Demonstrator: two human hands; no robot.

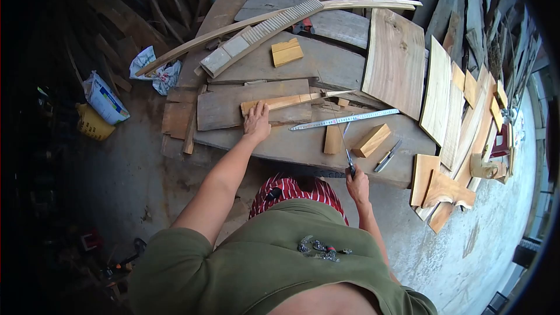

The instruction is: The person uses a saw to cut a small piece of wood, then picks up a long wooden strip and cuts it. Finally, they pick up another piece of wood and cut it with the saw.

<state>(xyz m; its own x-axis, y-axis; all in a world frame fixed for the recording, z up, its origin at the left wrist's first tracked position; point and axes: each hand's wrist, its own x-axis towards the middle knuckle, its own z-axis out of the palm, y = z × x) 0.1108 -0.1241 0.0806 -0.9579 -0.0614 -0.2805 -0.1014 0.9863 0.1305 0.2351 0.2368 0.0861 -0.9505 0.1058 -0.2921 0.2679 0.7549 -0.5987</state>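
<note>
My left hand lies with its fingers spread over the near end of a narrow wooden strip, pressing it onto a wider grey board. The strip tapers to the right. In my right hand, closed fingers wrap the dark handle of a hand saw. Its thin blade shows nearly edge-on and points up and left, toward the right part of the strip. A measuring tape strip passes beneath the blade in this view. Two small wood blocks, one left and one right, flank the saw.
A pen-like tool lies by the table's near edge. Farther back are a notched beam, a square block and a long curved strip. A wide plank and several boards extend right; bags stand left.
</note>
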